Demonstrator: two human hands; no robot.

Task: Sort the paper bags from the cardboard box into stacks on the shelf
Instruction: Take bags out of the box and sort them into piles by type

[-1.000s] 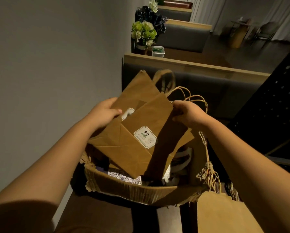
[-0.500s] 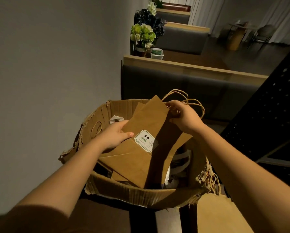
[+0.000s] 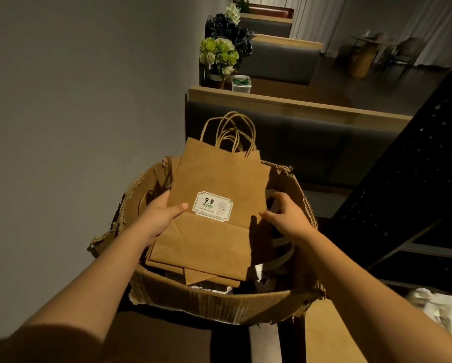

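**Bags held over torn box in dim room**

Two bare forearms reach in from the bottom edge, their upper parts cut off. Between them sits a cardboard box (image 3: 209, 302) with a ragged, torn rim; its contents are largely hidden under a stack of brown paper bags (image 3: 206, 247), with only a silvery scrap and pale strips showing in the shadow. The left hand (image 3: 159, 218) grips the stack's left edge, thumb lying across the top bag near its label (image 3: 212, 206), fingers tucked out of sight underneath. The right hand (image 3: 285, 216) sits at the stack's right edge with fingers loosely spread; whether it touches the paper cannot be told. The stack lies tilted above the box, its twisted handles (image 3: 229, 132) pointing away. The label's small print is unreadable beyond "9.9". Beyond stand a padded bench (image 3: 285, 137), then a bunch of flowers (image 3: 219, 56) beside a small white tub (image 3: 241, 83).
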